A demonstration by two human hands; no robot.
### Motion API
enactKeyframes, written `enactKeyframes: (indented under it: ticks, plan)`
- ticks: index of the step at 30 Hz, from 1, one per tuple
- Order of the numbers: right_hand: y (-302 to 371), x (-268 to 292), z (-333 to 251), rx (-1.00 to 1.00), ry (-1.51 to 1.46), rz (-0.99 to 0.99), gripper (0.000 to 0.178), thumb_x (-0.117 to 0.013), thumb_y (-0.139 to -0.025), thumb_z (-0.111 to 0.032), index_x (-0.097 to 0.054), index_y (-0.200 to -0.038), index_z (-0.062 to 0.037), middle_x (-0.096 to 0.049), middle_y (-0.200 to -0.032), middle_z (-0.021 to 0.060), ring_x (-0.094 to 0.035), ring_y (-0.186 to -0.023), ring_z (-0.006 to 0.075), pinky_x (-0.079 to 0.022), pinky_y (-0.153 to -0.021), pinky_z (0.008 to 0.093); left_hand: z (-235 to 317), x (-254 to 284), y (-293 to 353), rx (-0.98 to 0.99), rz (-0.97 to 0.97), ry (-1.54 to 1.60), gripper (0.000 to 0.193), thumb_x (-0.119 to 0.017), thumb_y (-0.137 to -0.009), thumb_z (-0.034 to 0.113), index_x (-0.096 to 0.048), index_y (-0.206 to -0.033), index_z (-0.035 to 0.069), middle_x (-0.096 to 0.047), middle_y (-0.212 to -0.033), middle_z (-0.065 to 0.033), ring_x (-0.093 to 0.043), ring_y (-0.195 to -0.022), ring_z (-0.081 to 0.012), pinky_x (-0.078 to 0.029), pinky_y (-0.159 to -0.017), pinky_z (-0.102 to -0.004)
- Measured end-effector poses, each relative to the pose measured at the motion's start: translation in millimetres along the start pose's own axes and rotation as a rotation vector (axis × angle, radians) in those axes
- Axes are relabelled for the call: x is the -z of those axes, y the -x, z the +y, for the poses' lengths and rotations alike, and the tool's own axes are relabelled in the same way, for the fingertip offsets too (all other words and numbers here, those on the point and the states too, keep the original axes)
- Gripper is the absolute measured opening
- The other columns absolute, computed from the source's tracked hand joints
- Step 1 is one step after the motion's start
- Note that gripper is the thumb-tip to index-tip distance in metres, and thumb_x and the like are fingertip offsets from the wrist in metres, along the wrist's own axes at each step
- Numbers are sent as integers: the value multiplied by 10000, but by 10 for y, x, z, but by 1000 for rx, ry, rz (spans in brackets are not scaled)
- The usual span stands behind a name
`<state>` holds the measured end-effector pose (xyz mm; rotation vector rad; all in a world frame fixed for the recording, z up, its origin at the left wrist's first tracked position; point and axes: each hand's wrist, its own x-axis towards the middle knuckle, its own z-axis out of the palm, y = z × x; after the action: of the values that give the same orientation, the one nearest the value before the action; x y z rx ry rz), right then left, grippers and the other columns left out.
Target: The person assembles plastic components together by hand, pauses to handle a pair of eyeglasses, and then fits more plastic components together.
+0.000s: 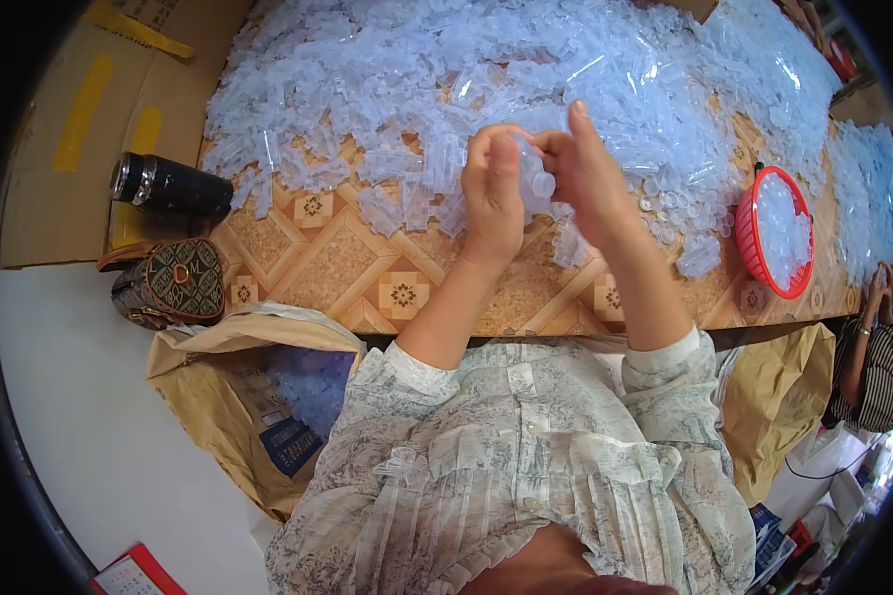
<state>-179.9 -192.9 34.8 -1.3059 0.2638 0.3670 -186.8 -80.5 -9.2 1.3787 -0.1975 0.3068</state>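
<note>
Above the table's near part, my two hands meet at a small translucent plastic tube (536, 175) with a round pale end. My left hand (494, 193) is closed around it, thumb up along its side. Against the tube's other side, my right hand (593, 183) has curled fingers, while one digit points upward; that hand is a little blurred. Behind them spreads a big heap of clear plastic pieces (387, 79), many flat and oblong. Several small round caps (665, 210) lie loose to the right of my right hand.
A red basket (746, 243) of translucent pieces stands at the right. On the left are a black thermos (184, 186), a patterned brown pouch (174, 283) and a cardboard box (45, 188). Open paper sacks (203, 392) hang below the table edge. Another person (873, 367) works at far right.
</note>
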Motion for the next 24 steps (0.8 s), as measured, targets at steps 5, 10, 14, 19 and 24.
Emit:
enactKeyframes:
  ticks: [5, 10, 14, 19, 24]
  plan:
    - [356, 383, 151, 476, 400, 190, 299, -615, -865, -215, -578, -1073, -4, -611, -965, 92, -573, -925, 205, -444, -842, 350, 128, 151, -112, 311, -29, 512, 516, -413, -927, 560, -529, -953, 58, -539, -813, -35, -516, -758, -112, -426, -677, -257]
    - [629, 479, 415, 825, 1284, 10, 514, -712, -728, -144, -528, -1204, -84, -468, -1228, 189, -523, -1034, 343, -470, -823, 400, 457, 367, -72, 474, -347, 41, 327, -606, -881, 394, -548, -940, 77, -555, -772, -14, -526, -649, -108, -429, -542, -280]
    - [468, 520, 457, 774, 1387, 5, 508, -690, -738, -122, -508, -1211, -91, -437, -1270, 176, -533, -1001, 356, -488, -799, 424, 578, 456, 75, 229, -917, -753, 403, -701, -755, 400, -576, -893, 43, -607, -774, -114, -600, -689, -248, -461, -617, -350]
    - [89, 516, 430, 874, 1362, 95, 375, -616, -788, -82, -524, -1151, -60, -477, -1201, 159, -549, -972, 360, -503, -759, 424, 223, 192, 407, 77, -956, -772, 392, -710, -730, 347, -598, -927, 28, -597, -907, -141, -575, -885, -327, -453, -761, -406]
    - [-216, 516, 251, 1030, 1332, 169, 378, -635, -772, -34, -549, -1141, -40, -515, -1154, 177, -564, -969, 354, -506, -784, 403, 205, 126, 377, -99, -755, -820, 415, -701, -759, 322, -602, -1019, 14, -543, -1078, -138, -523, -1012, -339, -427, -865, -409]
